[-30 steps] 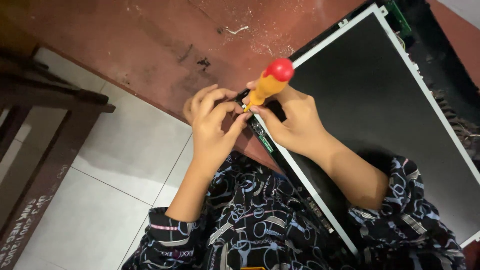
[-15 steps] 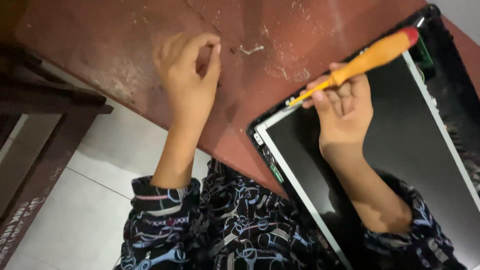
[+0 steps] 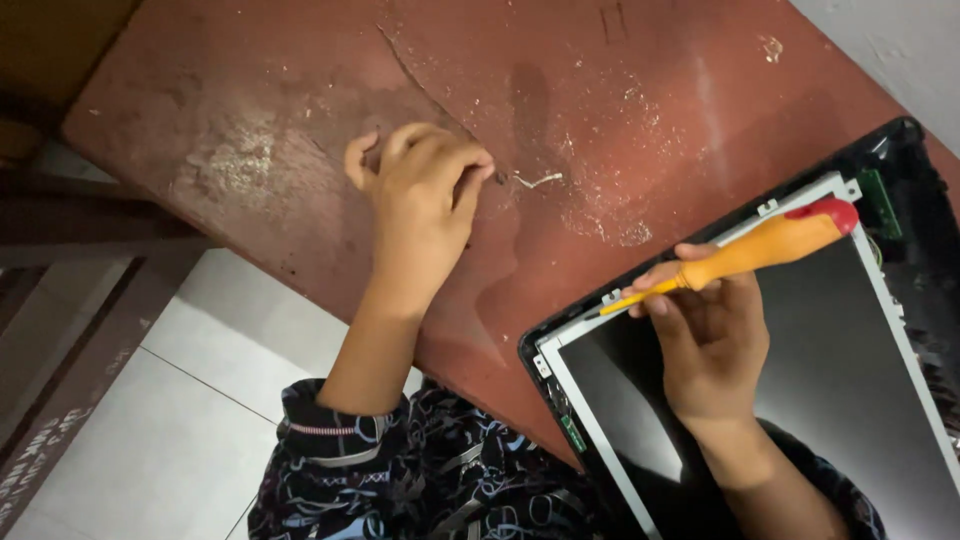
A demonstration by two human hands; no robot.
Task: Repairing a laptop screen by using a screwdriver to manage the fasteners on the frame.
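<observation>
Nearest to me lies the dark screen panel [image 3: 800, 400] with its silver metal frame, at the near right corner of the red surface [image 3: 250, 120], one corner of it over the edge toward my body. My right hand [image 3: 710, 345] rests above this panel, and its fingers [image 3: 665, 310] are closed around the screwdriver [image 3: 745, 255]. The orange handle with the red cap points up and to the right, and the thin metal tip comes out to the left of my fingers, touching or just above the upper left side of the frame; I cannot tell which. Farther away, well apart from the panel, my left hand [image 3: 420, 200] is on the bare surface with the fingers curled and pinched together. If something small is between them, I cannot tell. Just beside these fingers, to the right, lies a small pale scrap [image 3: 538, 181].
</observation>
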